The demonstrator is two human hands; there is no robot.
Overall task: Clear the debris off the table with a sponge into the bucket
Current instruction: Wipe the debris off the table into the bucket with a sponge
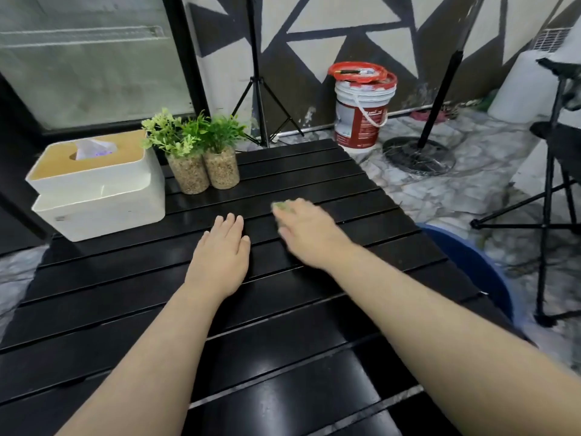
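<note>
At frame centre, on the slatted bench (283, 350), the right hand (306, 232) is blurred, fingers bent over a green sponge (283, 206). Only the sponge's upper-left tip shows; axis unreadable. Left hand (220, 250) lies flat, fingers straight. Bucket (478, 265) at right edge.

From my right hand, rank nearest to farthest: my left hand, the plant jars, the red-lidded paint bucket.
1. Left hand, beside the right hand on the table.
2. Plant jars, farther back, leftward.
3. Red-lidded paint bucket, on the floor beyond.
</note>
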